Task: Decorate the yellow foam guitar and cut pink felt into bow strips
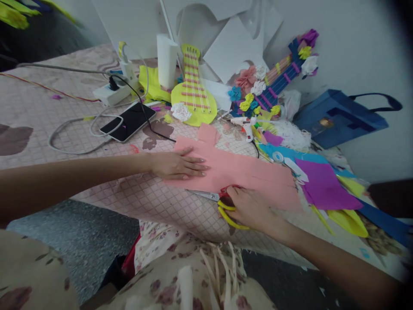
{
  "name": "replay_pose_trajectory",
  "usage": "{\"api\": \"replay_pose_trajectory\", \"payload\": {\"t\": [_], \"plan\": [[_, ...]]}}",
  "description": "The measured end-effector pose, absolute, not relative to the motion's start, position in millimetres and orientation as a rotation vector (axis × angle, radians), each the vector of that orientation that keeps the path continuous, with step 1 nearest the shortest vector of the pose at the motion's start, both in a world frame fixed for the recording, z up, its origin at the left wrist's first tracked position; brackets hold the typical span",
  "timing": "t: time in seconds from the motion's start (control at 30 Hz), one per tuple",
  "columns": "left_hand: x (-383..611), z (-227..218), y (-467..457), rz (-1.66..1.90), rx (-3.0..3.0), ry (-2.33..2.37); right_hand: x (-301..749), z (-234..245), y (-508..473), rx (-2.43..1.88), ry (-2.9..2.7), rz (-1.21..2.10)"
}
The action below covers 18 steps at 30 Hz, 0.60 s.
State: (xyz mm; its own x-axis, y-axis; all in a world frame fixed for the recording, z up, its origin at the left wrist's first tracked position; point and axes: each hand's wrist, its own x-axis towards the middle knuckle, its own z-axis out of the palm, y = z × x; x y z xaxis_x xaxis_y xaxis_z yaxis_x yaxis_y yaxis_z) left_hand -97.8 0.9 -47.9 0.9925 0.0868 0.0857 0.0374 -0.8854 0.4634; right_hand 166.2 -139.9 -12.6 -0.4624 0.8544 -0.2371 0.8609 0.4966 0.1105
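Observation:
A pink felt sheet [245, 170] with long cut slits lies on the patterned cloth in front of me. My left hand [177, 165] lies flat on the sheet's left end, fingers stretched out and together, pressing it down. My right hand [250, 209] is at the sheet's near edge, fingers curled into the yellow handles of a pair of scissors [222, 204]. The scissors' blades point left, under the sheet's edge.
Purple felt [324, 187], blue and yellow scraps lie right of the sheet. Behind it are a glue gun [247, 127], a yellow paper guitar [193, 92], a blue guitar with flowers [274, 82], a phone [129, 120], a power strip [112, 92] with cables, and a blue bag [342, 116].

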Motion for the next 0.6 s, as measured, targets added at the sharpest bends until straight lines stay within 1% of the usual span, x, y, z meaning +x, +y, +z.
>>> {"api": "replay_pose_trajectory", "payload": {"t": [0.23, 0.4, 0.6], "plan": [[-98, -50, 1, 0.196, 2.628, 0.071, 164, -11, -141, 1.508, 2.486, -0.036], [-98, -49, 1, 0.098, 2.659, 0.091, 155, -10, -138, 1.513, 2.467, -0.042], [-98, -50, 1, 0.195, 2.665, 0.037, 147, -11, -135, 1.483, 2.483, -0.038]]}}
